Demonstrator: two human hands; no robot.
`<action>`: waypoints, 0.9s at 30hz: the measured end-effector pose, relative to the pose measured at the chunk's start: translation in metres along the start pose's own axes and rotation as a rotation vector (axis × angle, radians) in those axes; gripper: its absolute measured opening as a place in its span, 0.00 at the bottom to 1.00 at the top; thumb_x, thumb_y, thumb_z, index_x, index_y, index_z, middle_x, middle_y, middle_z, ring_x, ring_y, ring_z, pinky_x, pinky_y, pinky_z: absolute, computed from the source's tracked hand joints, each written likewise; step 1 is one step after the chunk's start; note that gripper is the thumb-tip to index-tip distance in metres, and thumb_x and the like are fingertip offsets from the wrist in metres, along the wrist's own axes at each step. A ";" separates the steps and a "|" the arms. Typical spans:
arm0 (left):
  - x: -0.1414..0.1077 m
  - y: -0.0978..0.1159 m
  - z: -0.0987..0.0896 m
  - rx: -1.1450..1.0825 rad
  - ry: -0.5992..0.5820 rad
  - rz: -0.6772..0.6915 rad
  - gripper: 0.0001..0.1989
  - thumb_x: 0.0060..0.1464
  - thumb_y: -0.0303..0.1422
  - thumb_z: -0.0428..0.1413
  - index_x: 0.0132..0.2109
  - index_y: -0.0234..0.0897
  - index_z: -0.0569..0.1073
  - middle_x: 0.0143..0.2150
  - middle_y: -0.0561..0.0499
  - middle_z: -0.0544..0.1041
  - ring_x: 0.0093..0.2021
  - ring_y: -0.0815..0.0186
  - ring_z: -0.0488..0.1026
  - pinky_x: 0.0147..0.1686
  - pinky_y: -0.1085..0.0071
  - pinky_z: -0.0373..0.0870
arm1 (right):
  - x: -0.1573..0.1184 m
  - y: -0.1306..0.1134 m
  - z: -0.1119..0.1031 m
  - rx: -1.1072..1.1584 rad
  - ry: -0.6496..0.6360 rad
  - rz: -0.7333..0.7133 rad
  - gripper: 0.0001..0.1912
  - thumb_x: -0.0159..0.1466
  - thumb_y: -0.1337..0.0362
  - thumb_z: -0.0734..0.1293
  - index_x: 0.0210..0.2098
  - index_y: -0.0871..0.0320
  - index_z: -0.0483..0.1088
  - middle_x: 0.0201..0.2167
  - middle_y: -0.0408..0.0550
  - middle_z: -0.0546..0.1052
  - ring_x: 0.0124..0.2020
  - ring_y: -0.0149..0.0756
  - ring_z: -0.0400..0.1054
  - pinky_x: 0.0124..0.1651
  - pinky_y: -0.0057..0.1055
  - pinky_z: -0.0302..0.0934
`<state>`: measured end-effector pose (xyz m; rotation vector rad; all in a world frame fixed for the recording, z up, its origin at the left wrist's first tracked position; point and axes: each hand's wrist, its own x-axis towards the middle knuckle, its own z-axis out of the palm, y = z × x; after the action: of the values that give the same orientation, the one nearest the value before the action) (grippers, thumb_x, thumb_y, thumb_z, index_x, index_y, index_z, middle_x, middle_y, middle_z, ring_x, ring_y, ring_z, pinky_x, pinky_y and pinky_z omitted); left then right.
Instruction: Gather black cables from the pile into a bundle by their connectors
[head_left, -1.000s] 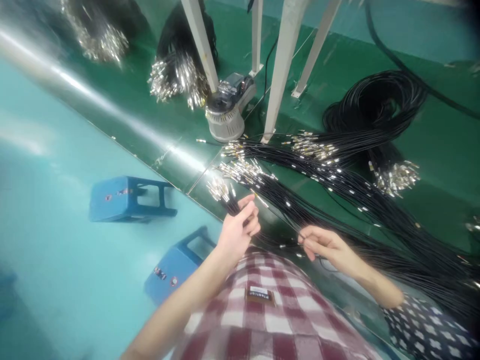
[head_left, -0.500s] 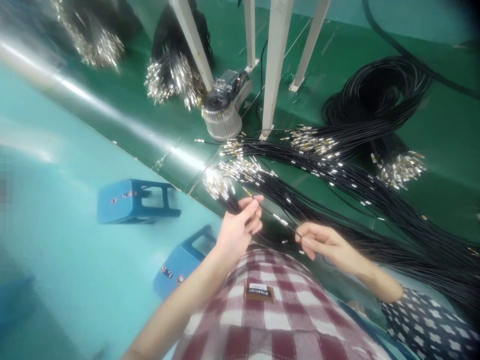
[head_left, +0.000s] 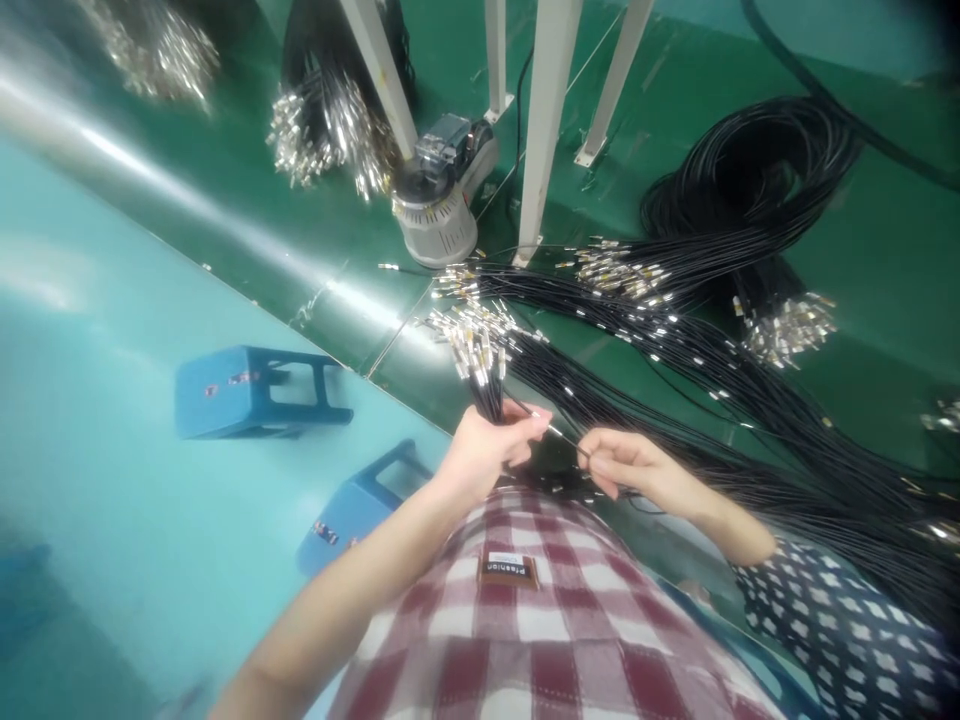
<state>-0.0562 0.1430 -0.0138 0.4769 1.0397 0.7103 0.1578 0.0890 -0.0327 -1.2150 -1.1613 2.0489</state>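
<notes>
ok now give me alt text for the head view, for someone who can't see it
A person's left hand grips a bundle of black cables with silvery ends, while the right hand holds a single cable running between the hands. More cables lie on a green surface near a grey machine; blue stools are at left.

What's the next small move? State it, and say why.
Probably guide the single black cable in against the bundle of metal-tipped black cables: the left hand grips that bundle, while the right hand pinches the single black cable, which stretches across to the left hand.
</notes>
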 end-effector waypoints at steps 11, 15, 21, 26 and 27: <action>0.003 0.003 -0.007 -0.175 0.082 0.142 0.11 0.42 0.26 0.68 0.25 0.31 0.71 0.24 0.53 0.73 0.14 0.84 0.50 0.19 0.77 0.49 | -0.021 0.009 -0.023 0.053 -0.199 0.132 0.18 0.65 0.49 0.66 0.37 0.60 0.66 0.19 0.40 0.69 0.21 0.25 0.58 0.28 0.26 0.51; -0.001 -0.001 -0.007 -0.165 0.079 0.139 0.11 0.42 0.26 0.68 0.26 0.31 0.71 0.26 0.51 0.74 0.14 0.84 0.51 0.19 0.76 0.49 | -0.023 -0.002 -0.033 -0.060 -0.276 0.193 0.18 0.64 0.50 0.67 0.36 0.61 0.69 0.23 0.44 0.73 0.25 0.28 0.63 0.31 0.28 0.55; -0.004 -0.001 -0.009 -0.167 0.089 0.128 0.11 0.44 0.26 0.67 0.27 0.31 0.70 0.23 0.54 0.71 0.15 0.83 0.52 0.19 0.77 0.50 | 0.013 -0.056 0.010 -0.546 0.105 -0.106 0.17 0.67 0.51 0.61 0.42 0.57 0.72 0.42 0.49 0.76 0.38 0.36 0.67 0.41 0.32 0.60; 0.008 -0.003 -0.017 -0.257 0.121 0.131 0.10 0.46 0.26 0.66 0.28 0.31 0.71 0.22 0.55 0.70 0.15 0.83 0.51 0.18 0.78 0.50 | 0.018 -0.037 0.037 -0.969 0.176 -0.132 0.18 0.72 0.57 0.52 0.31 0.55 0.66 0.28 0.46 0.74 0.30 0.36 0.64 0.37 0.34 0.56; 0.011 -0.004 -0.020 -0.289 0.141 0.112 0.10 0.45 0.26 0.66 0.28 0.30 0.71 0.22 0.55 0.69 0.15 0.83 0.50 0.18 0.78 0.50 | 0.010 -0.027 0.032 -0.975 0.167 -0.134 0.18 0.72 0.58 0.51 0.30 0.55 0.63 0.27 0.46 0.73 0.29 0.36 0.64 0.37 0.34 0.55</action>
<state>-0.0696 0.1483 -0.0320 0.2382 1.0265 0.9884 0.1245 0.0972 -0.0064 -1.5984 -2.1818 1.2160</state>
